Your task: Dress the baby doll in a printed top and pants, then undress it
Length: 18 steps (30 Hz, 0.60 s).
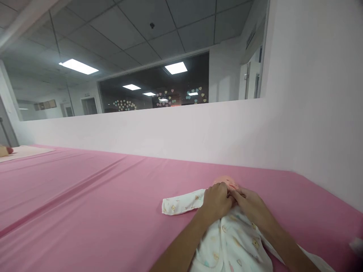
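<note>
A baby doll lies on the pink sheet [107,204], its pink head [225,180] partly hidden behind my hands. It wears a white baby outfit [235,245] with small printed animals, and one sleeve [181,204] stretches out flat to the left. My left hand [217,200] is closed at the neckline, just below the doll's chin. Right beside it, my right hand [249,204] pinches the outfit's collar with thumb and fingertips. The two hands nearly touch, and the bit of cloth between their fingers is mostly hidden.
Beyond the sheet runs a white wall [170,132] with a wide window [153,75] above it. More white wall [317,113] stands at the right. A pale mat [28,152] with a partly visible yellowish and red object [5,150] lies at the far left.
</note>
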Motion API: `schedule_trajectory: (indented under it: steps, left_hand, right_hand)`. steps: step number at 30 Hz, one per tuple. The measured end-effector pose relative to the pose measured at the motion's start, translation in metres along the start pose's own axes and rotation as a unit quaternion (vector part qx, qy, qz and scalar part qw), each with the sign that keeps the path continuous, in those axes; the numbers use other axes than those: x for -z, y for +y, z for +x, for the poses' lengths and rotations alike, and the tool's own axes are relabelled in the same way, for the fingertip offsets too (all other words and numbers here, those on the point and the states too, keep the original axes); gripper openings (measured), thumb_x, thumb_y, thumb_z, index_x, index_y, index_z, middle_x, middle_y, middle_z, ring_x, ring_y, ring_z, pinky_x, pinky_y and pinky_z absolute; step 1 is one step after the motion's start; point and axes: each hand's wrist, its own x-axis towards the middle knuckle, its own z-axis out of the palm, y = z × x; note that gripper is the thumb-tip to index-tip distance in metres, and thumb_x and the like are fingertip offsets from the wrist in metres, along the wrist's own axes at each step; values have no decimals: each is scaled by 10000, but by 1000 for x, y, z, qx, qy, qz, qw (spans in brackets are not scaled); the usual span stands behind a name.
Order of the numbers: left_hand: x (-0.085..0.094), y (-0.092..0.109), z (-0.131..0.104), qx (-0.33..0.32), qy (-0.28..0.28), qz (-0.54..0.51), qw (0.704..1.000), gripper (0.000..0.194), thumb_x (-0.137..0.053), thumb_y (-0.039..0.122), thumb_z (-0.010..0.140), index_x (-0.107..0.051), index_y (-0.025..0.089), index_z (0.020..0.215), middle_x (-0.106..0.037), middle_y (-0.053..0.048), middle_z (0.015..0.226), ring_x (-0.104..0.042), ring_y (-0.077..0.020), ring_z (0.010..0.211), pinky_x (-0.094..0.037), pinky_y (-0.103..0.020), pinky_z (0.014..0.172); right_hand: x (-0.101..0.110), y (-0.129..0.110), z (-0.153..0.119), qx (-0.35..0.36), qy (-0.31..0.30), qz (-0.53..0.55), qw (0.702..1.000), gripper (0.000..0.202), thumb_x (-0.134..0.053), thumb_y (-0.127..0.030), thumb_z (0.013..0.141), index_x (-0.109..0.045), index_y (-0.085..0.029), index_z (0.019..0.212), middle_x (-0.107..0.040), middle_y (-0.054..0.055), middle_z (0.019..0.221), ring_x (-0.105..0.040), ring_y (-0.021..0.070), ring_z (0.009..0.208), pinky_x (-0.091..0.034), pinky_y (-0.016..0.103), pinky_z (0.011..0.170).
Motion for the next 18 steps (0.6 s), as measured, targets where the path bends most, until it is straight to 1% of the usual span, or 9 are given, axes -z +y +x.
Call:
schedule_trajectory:
  steps: [3, 6, 9, 11, 13, 14, 15, 17, 18]
  left_hand:
    - [0, 6, -2, 8, 5, 29, 1000, 228, -439, 353, 840, -572, 195, 935, -696, -77, 1024, -646, -248, 879, -432, -320, 661]
    - [3, 7, -2, 5, 6, 44, 999, 164, -465, 266, 795, -579, 197, 891, -700, -67, 984, -645, -236, 856, -432, -307, 646]
    - [18, 4, -2, -35, -37, 19, 998, 112, -470, 194, 759, -581, 200, 772, -704, -41, 912, -636, -210, 819, -436, -293, 646]
    - [39, 3, -5, -57, -48, -41, 996, 141, -468, 177, 773, -606, 199, 751, -705, -27, 900, -631, -188, 819, -455, -291, 690]
    - [69, 4, -16, -53, 11, -148, 988, 191, -468, 182, 819, -646, 206, 883, -700, -23, 954, -627, -164, 854, -473, -287, 756]
    - [87, 6, -23, -36, 45, -215, 975, 197, -471, 204, 849, -644, 202, 944, -692, -25, 925, -625, -151, 806, -481, -274, 714]
    - [105, 8, -33, -36, 63, -278, 958, 194, -482, 258, 887, -636, 200, 989, -679, -24, 880, -619, -141, 764, -483, -261, 672]
    - [136, 13, -51, -113, 87, -379, 914, 210, -534, 352, 912, -636, 214, 1033, -660, -18, 868, -609, -128, 755, -489, -245, 654]
    - [147, 15, -58, -136, 123, -424, 887, 241, -517, 389, 929, -634, 213, 1045, -657, -30, 883, -612, -134, 762, -501, -255, 657]
  right_hand:
    - [3, 0, -1, -54, -9, 13, 998, 398, -523, -491, 791, -366, -202, 567, -431, -6, 575, -379, 125, 548, -274, 242, 505]
    - [6, 2, 1, -84, -38, 54, 994, 401, -539, -512, 782, -424, -194, 566, -468, 8, 580, -390, 124, 539, -274, 249, 507]
    - [6, 2, 1, -81, -62, 78, 992, 377, -541, -506, 770, -446, -189, 589, -457, 1, 585, -374, 117, 537, -258, 243, 503]
    - [4, 0, -3, -44, -64, 61, 995, 366, -543, -471, 761, -383, -197, 578, -385, -22, 568, -320, 103, 530, -224, 236, 496]
    - [2, -2, -7, 3, -50, 22, 998, 380, -538, -435, 762, -304, -202, 573, -316, -34, 568, -281, 96, 533, -192, 236, 493]
    - [0, -4, -8, 18, -36, 2, 999, 386, -535, -423, 765, -280, -203, 575, -298, -36, 573, -274, 94, 535, -184, 237, 492]
    - [-2, -5, -10, 22, -22, -13, 999, 385, -534, -414, 768, -274, -203, 578, -294, -37, 577, -276, 93, 535, -183, 237, 490]
    - [-4, -9, -13, 10, 0, -19, 1000, 359, -530, -398, 778, -301, -200, 583, -318, -39, 581, -295, 90, 534, -202, 233, 488]
    - [-4, -11, -15, 5, 5, -12, 1000, 337, -525, -387, 785, -328, -196, 589, -338, -41, 582, -305, 89, 535, -217, 229, 489]
